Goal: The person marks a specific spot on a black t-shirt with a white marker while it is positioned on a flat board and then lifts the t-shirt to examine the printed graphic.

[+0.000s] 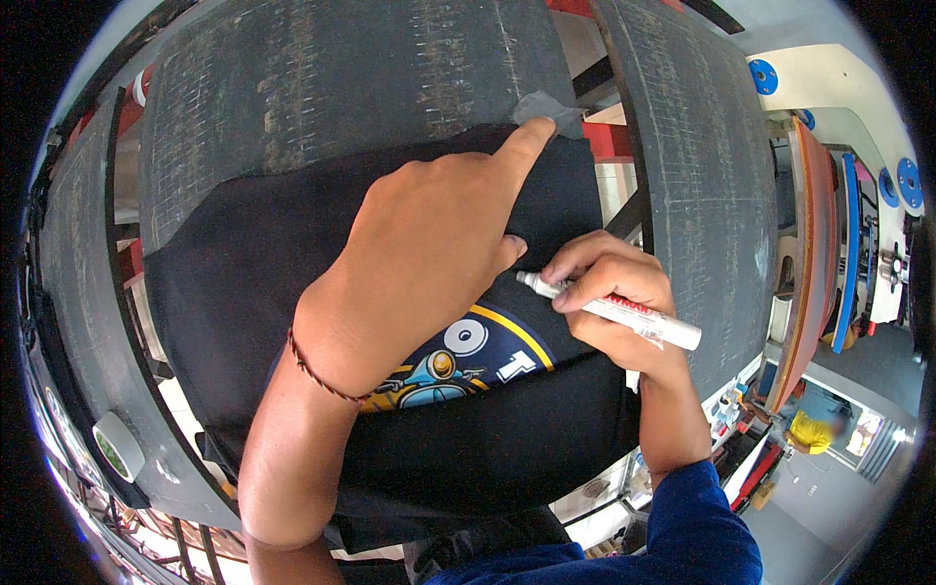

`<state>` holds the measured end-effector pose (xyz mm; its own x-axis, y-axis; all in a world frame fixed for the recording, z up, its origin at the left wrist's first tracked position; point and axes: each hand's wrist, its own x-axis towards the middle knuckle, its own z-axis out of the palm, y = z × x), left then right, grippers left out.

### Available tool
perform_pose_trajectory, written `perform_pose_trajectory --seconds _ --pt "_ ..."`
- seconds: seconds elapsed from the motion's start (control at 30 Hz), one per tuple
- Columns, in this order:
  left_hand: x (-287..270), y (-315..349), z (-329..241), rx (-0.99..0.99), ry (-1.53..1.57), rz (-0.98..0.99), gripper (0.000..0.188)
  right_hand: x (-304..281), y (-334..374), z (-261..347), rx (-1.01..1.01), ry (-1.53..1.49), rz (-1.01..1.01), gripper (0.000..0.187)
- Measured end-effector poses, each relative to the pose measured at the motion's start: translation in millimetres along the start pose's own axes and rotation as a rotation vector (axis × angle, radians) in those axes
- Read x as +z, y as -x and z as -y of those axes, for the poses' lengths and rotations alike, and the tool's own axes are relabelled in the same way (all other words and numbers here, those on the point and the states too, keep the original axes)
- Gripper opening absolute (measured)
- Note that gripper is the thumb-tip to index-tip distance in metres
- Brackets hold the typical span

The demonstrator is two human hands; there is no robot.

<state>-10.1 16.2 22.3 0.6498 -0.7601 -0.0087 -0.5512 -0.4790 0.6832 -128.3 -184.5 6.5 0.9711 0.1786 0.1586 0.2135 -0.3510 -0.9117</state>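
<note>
- Gripping one white marker (639, 322), the right hand (614, 292) has its fingers closed around the barrel; the tip points at the cloth beside the left thumb, contact unclear.
- The left hand (429, 224) lies over the black cloth (234, 258), index finger and thumb spread; its other fingers are hidden, their state cannot be told.
- Edges: the cloth's upper edge crosses the middle board (331, 78), whose surface extends beyond it; the left index fingertip touches a translucent scrap (539, 105) there.
- Room: a gap separates the middle board from the right board (702, 195).
- Count: one marker, one cloth, one partly covered round print (473, 361), one scrap, three dark boards, one cord bracelet (312, 372).
</note>
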Motion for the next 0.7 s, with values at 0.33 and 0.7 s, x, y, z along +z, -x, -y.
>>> perform_pose_trajectory --seconds 0.33,0.7 --pt "0.3 1.3 0.8 0.007 -0.023 -0.016 0.086 -2.1 -1.6 -0.8 -0.008 -0.019 0.041 0.013" --pt "0.7 0.7 0.9 0.029 -0.015 -0.034 0.085 0.7 -1.1 0.2 0.013 -0.012 -0.025 0.014"
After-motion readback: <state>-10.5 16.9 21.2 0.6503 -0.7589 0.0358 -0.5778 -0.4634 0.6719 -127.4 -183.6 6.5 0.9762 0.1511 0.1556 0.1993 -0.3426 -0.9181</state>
